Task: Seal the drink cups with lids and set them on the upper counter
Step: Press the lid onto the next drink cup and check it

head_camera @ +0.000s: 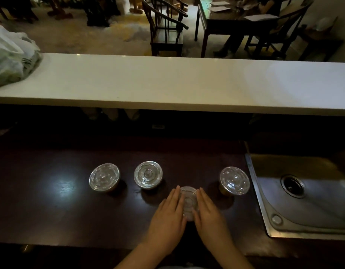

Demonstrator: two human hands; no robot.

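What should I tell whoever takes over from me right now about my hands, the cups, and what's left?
Left hand and right hand: fingers straight, pressing on top of the nearest clear-lidded round drink cup, on the dark wooden lower counter.
Three other lidded cups stand behind it.
Done: all four wear lids.
Left: finish this seal, move all four to the white upper counter, which holds no cups.

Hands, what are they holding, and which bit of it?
Nothing is gripped. The left hand and the right hand lie flat with straight fingers, pressing the two side edges of the nearest lid.
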